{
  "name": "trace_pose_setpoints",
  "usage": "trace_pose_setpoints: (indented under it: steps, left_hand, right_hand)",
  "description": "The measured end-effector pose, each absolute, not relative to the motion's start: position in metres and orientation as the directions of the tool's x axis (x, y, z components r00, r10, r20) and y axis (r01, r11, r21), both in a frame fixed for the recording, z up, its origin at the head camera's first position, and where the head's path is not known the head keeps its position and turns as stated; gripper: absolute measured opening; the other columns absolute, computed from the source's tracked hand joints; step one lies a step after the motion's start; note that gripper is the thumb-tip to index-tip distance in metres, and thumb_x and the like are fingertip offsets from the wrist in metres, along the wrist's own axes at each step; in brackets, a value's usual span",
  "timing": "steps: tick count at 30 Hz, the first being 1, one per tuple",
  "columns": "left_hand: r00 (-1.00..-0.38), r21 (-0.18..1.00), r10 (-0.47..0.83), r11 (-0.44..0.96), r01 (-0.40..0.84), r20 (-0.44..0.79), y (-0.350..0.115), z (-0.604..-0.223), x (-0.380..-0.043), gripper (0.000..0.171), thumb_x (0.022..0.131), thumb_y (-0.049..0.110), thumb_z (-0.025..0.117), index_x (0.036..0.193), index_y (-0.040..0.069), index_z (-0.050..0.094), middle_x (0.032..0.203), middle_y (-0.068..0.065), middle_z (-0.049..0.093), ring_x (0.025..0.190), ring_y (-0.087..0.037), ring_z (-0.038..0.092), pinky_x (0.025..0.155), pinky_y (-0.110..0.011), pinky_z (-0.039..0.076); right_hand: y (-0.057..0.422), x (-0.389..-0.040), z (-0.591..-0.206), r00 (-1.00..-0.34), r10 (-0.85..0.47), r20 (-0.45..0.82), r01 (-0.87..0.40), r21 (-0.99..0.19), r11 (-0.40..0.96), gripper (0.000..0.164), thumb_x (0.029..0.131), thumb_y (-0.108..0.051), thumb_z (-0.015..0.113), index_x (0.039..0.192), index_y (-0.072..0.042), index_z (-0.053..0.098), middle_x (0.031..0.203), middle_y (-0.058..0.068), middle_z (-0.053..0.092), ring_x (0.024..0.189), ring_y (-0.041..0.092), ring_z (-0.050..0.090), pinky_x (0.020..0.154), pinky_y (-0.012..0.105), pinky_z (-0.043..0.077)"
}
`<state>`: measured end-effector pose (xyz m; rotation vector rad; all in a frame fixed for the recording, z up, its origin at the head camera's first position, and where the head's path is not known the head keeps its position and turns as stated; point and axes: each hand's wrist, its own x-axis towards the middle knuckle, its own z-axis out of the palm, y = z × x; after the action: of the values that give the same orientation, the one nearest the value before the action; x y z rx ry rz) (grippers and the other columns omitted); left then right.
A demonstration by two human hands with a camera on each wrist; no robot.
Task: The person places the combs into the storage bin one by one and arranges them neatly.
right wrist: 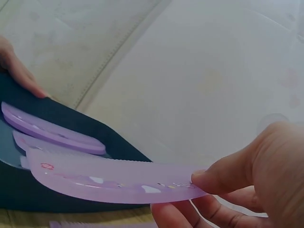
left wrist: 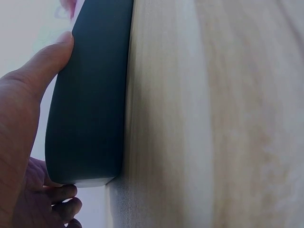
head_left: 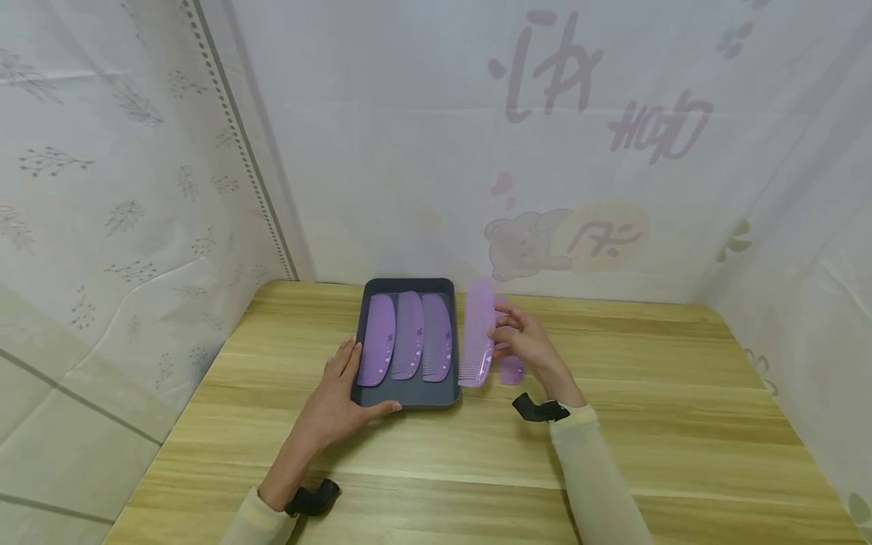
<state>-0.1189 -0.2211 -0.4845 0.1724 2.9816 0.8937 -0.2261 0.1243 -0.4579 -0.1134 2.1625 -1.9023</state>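
Note:
Three purple combs lie side by side in a dark grey tray (head_left: 409, 397): a left comb (head_left: 378, 341), a middle comb (head_left: 409, 337) and a right comb (head_left: 437, 338). My left hand (head_left: 335, 405) rests against the tray's left side and near corner, thumb along the front rim. In my right hand (head_left: 531, 344) a light purple comb (right wrist: 118, 183) is pinched by one end between thumb and fingers, raised just right of the tray. Another purple comb (head_left: 511, 371) lies on the table beneath that hand, partly hidden by it.
The wood-grain table (head_left: 436, 484) spreads around the tray. A printed white curtain (head_left: 381, 151) hangs behind its far edge, with more fabric at both sides. Black wrist mounts (head_left: 538, 409) sit on both wrists.

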Motion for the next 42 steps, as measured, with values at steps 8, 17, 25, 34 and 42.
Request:
trace_pose_setpoints:
  steps: [8, 17, 25, 34, 42]
  left_hand:
    - [-0.994, 0.545, 0.112, 0.833, 0.097, 0.006, -0.221, -0.484, -0.118, 0.136, 0.071, 0.08, 0.074, 0.165, 0.003, 0.012, 0.173, -0.019, 0.009, 0.159, -0.044, 0.012, 0.125, -0.061, 0.024]
    - [-0.993, 0.551, 0.113, 0.828, 0.101, 0.012, -0.222, -0.483, -0.12, 0.137, 0.07, 0.083, 0.073, 0.165, 0.005, 0.012, 0.173, -0.017, 0.008, 0.159, -0.044, 0.012, 0.124, -0.062, 0.025]
    - [-0.995, 0.556, 0.103, 0.827, 0.088, 0.005, -0.221, -0.484, -0.119, 0.137, 0.07, 0.085, 0.071, 0.165, 0.006, 0.012, 0.173, -0.017, 0.009, 0.157, -0.048, 0.013, 0.121, -0.065, 0.028]
    - [-0.995, 0.551, 0.102, 0.83, 0.086, 0.002, -0.221, -0.485, -0.12, 0.137, 0.07, 0.086, 0.07, 0.165, 0.006, 0.012, 0.173, -0.017, 0.009, 0.158, -0.046, 0.013, 0.122, -0.064, 0.028]
    - [-0.994, 0.55, 0.106, 0.83, 0.09, 0.003, -0.222, -0.485, -0.119, 0.136, 0.071, 0.084, 0.071, 0.165, 0.005, 0.012, 0.173, -0.018, 0.008, 0.158, -0.046, 0.013, 0.123, -0.063, 0.026]
  right_hand:
    - [0.106, -0.224, -0.456, -0.958, -0.26, -0.125, 0.092, -0.987, 0.135, 0.058, 0.093, 0.001, 0.068, 0.148, -0.007, 0.05, 0.111, 0.017, 0.064, 0.078, 0.019, 0.07, 0.069, 0.038, 0.065]
    - [0.087, -0.226, -0.449, -0.95, -0.283, -0.13, 0.101, -0.988, 0.116, 0.058, 0.093, 0.0, 0.068, 0.148, -0.011, 0.051, 0.11, 0.014, 0.064, 0.081, 0.02, 0.07, 0.065, 0.033, 0.064]
    - [0.07, -0.226, -0.446, -0.938, -0.324, -0.126, 0.095, -0.989, 0.112, 0.059, 0.092, 0.003, 0.068, 0.147, -0.008, 0.05, 0.107, 0.015, 0.062, 0.074, 0.024, 0.07, 0.065, 0.038, 0.065]
    - [0.058, -0.232, -0.442, -0.938, -0.317, -0.141, 0.092, -0.982, 0.164, 0.058, 0.092, 0.003, 0.069, 0.146, -0.008, 0.051, 0.108, 0.015, 0.061, 0.076, 0.02, 0.067, 0.066, 0.036, 0.064]
    - [0.047, -0.239, -0.437, -0.941, -0.302, -0.149, 0.082, -0.971, 0.223, 0.062, 0.092, 0.001, 0.071, 0.149, -0.009, 0.049, 0.109, 0.014, 0.061, 0.075, 0.02, 0.067, 0.073, 0.044, 0.065]
